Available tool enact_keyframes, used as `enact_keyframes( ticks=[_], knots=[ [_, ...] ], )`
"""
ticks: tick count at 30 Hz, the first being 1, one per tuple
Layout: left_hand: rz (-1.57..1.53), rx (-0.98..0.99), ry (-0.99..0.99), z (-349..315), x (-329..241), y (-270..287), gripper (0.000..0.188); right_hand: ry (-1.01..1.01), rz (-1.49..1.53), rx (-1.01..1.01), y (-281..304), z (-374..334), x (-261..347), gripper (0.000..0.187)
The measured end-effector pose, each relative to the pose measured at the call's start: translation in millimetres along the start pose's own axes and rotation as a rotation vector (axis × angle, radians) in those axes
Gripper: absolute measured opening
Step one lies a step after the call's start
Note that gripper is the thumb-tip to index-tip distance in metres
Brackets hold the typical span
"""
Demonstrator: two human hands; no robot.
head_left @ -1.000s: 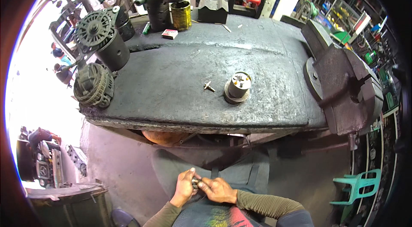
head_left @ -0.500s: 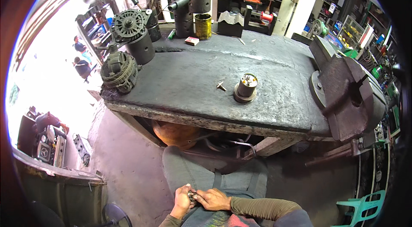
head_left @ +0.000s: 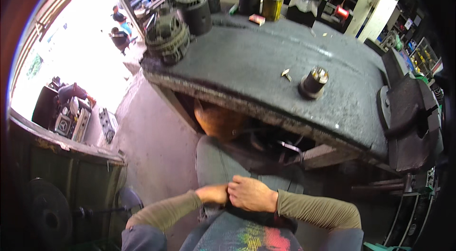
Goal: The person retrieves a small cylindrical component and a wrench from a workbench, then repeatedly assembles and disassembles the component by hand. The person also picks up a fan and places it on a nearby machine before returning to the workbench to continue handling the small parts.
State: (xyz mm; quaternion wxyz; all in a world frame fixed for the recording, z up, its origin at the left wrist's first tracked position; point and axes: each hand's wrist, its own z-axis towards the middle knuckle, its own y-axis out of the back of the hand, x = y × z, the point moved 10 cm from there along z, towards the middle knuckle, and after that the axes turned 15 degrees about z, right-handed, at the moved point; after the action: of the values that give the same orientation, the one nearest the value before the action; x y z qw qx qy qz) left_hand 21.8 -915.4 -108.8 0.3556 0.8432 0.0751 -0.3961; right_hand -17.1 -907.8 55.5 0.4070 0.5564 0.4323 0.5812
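Observation:
Over my lap, my left hand (head_left: 214, 194) and my right hand (head_left: 251, 194) are pressed together, fingers curled in. The back of my right hand faces up and covers the fingers of my left, so whatever lies between them is hidden. In front of me is a dark workbench (head_left: 256, 51). On it stands a short dark cylindrical part (head_left: 312, 84) with a wider base and a bright metal top. Just left of that lies a small metal fitting (head_left: 286, 75). Neither hand touches the bench.
A large bench vise (head_left: 411, 123) is fixed at the right end. Two alternators (head_left: 166, 40) sit at the left end, near a yellow can (head_left: 271, 8) and a small red-and-white box (head_left: 257, 19). An orange rounded object (head_left: 218, 120) is under the bench. People (head_left: 119, 37) are outside, far left.
The view has turned, so the bench now slants down to the right. My hands have moved up over my lap, and the small dark metal piece seen between them is now hidden.

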Motion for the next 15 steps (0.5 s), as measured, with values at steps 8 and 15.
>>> enact_keyframes(
  ticks=[8, 15],
  knots=[
    [-0.738, -0.409, 0.307, -20.3, -22.8, 103.3, 0.025, -0.383, 0.005, -0.215, 74.9, -37.8, -59.4, 0.007],
    [-0.739, -0.652, 0.229, -37.6, -53.8, 149.7, 0.027, -0.51, 0.297, -0.482, 79.2, -80.5, -71.5, 0.014]
  ],
)
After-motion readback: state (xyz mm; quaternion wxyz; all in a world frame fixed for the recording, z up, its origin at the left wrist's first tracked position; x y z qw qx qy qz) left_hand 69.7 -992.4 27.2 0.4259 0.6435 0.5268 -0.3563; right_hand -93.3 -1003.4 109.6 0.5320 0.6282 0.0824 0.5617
